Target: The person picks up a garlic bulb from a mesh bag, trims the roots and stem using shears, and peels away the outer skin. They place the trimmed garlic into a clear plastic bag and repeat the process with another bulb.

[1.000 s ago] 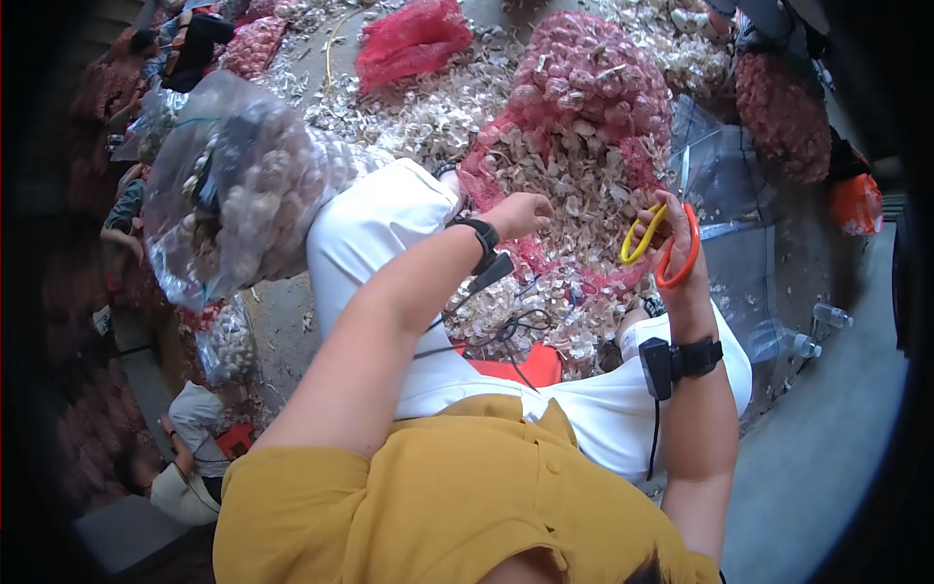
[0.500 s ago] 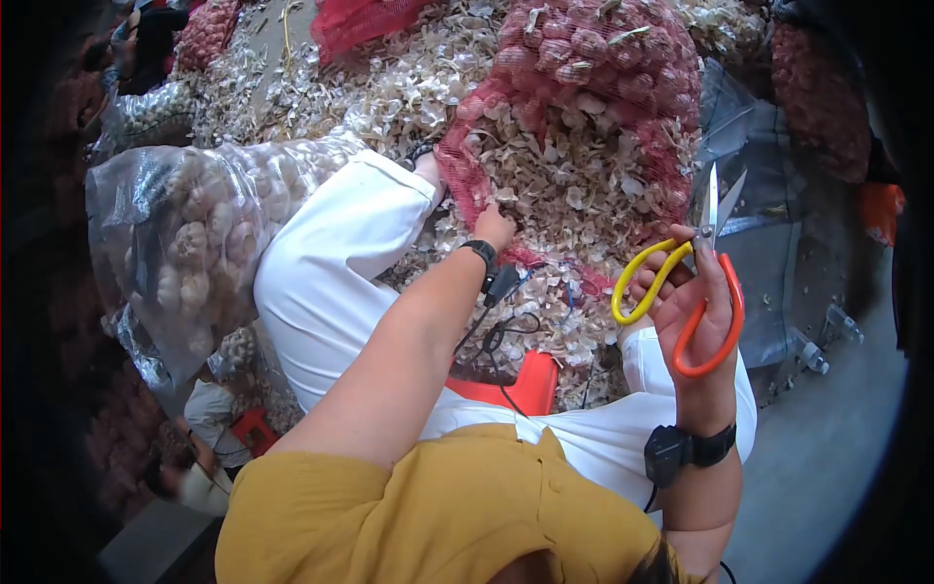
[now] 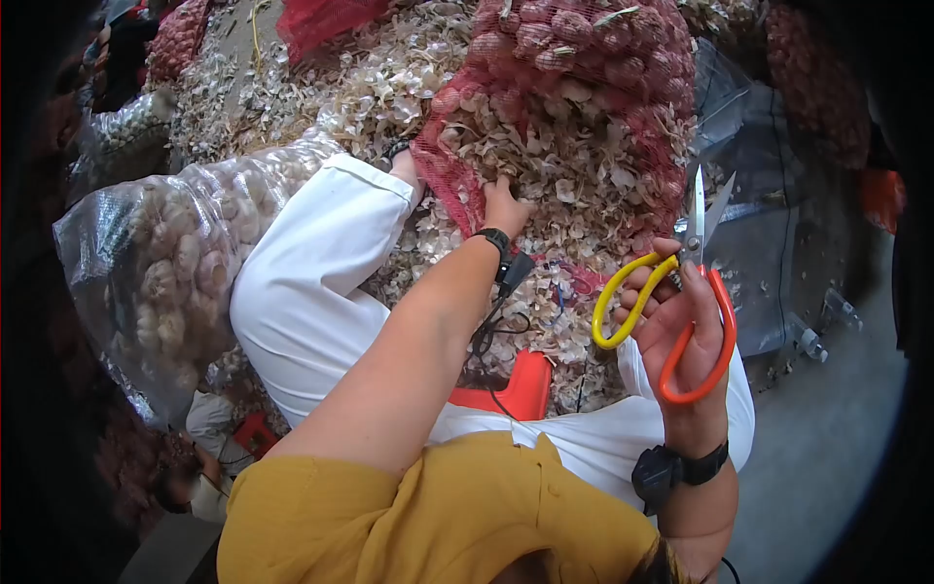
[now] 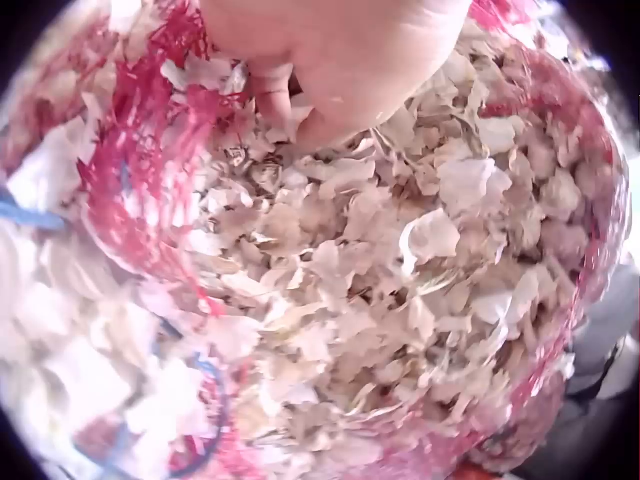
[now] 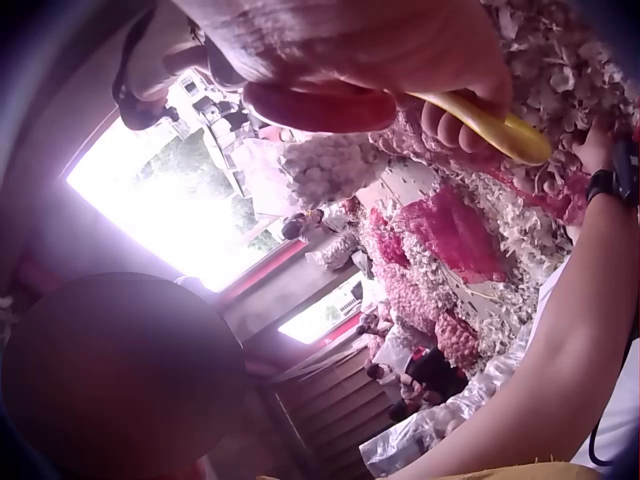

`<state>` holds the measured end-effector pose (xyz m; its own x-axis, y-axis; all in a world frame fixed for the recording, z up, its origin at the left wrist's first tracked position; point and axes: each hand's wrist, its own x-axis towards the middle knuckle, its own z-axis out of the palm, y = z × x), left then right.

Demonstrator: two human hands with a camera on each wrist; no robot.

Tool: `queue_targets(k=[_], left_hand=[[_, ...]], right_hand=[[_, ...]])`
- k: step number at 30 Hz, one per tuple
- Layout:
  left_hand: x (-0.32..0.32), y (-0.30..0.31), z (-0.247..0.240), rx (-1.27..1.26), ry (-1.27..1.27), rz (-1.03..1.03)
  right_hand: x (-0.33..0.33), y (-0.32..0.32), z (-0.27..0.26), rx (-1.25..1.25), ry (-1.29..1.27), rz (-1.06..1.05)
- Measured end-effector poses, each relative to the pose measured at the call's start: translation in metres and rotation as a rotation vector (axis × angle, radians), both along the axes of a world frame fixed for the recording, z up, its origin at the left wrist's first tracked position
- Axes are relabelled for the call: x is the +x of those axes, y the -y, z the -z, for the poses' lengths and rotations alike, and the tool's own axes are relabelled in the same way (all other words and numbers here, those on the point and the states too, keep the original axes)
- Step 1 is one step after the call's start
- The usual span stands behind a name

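In the head view my left hand (image 3: 504,209) reaches into garlic skins (image 3: 574,195) at the mouth of a red mesh bag (image 3: 671,185), beside its left edge. The left wrist view shows that hand (image 4: 335,60) above the skins (image 4: 400,260), close to the pink netting (image 4: 145,190); its fingertips are partly hidden. My right hand (image 3: 686,336) holds scissors (image 3: 694,238) palm up, blades spread and pointing up, the yellow handle around the fingers and the red one by the thumb. The right wrist view has this hand (image 5: 370,40) and the yellow handle (image 5: 495,130).
A clear sack of garlic bulbs (image 3: 165,273) lies left of the white trouser leg (image 3: 302,253). Between the legs is a red stool (image 3: 525,389). Grey plastic sheeting (image 3: 759,253) and bottles (image 3: 809,339) lie at the right. Other people are at the far left.
My left hand has moved down into the skins by the bag's edge. The scissors have come into fuller view, blades pointing up. The head view has shifted closer to the bag.
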<state>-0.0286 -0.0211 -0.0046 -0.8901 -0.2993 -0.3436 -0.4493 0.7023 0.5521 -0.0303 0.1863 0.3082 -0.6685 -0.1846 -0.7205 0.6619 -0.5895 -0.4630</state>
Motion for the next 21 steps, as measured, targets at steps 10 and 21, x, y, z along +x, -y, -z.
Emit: queue_targets(k=[10, 21], left_hand=[[-0.006, -0.002, -0.117, 1.404, 0.382, -0.386], [0.036, -0.039, -0.253, 1.421, 0.078, -0.029]], right_hand=[[0.007, 0.001, 0.022, 0.136, -0.167, -0.066], [0.031, 0.009, 0.044, 0.723, -0.723, -0.243]])
